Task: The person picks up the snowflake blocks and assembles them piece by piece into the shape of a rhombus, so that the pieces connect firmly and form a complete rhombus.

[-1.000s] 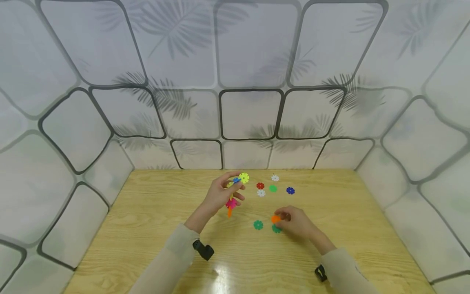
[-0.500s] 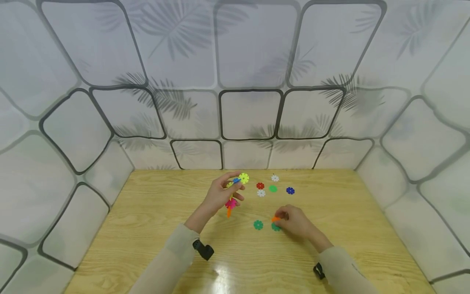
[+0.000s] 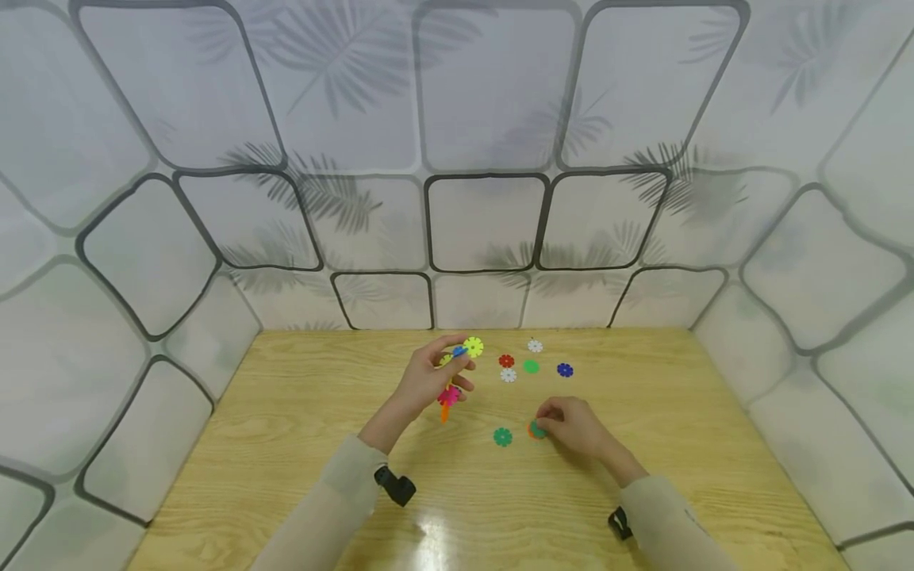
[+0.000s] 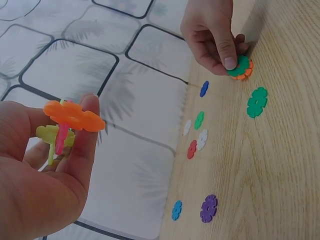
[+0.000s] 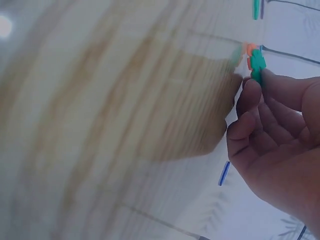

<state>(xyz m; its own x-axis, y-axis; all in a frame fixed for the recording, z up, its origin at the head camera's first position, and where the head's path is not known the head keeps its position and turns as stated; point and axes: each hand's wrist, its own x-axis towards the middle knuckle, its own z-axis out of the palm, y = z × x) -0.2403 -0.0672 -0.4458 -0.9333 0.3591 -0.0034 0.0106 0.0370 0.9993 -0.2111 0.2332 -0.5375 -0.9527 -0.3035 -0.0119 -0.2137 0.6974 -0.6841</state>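
My left hand [image 3: 431, 378] holds several joined flower-shaped plastic discs above the table. Yellow [image 3: 474, 346], blue and pink [image 3: 449, 395] discs show among them, with an orange disc [image 4: 75, 116] at the near end. Fingers hide part of this joined piece. To the right, my right hand [image 3: 574, 428] pinches a green flower-shaped disc [image 4: 239, 66] between thumb and fingers. An orange disc [image 4: 249, 71] sits against its back; whether their slots are joined cannot be told. Another green disc [image 3: 503, 437] lies flat on the table, left of the right hand.
Loose discs lie farther back on the wooden table [image 3: 286, 444]: red [image 3: 506, 361], two white, light green [image 3: 531, 366] and dark blue [image 3: 565, 370]. The left wrist view also shows a purple disc [image 4: 209, 208] and a light blue one [image 4: 176, 210]. Patterned walls enclose three sides.
In the right hand, the green disc has come up from below the orange one and now covers most of it. The left hand and its joined discs stay nearly still.
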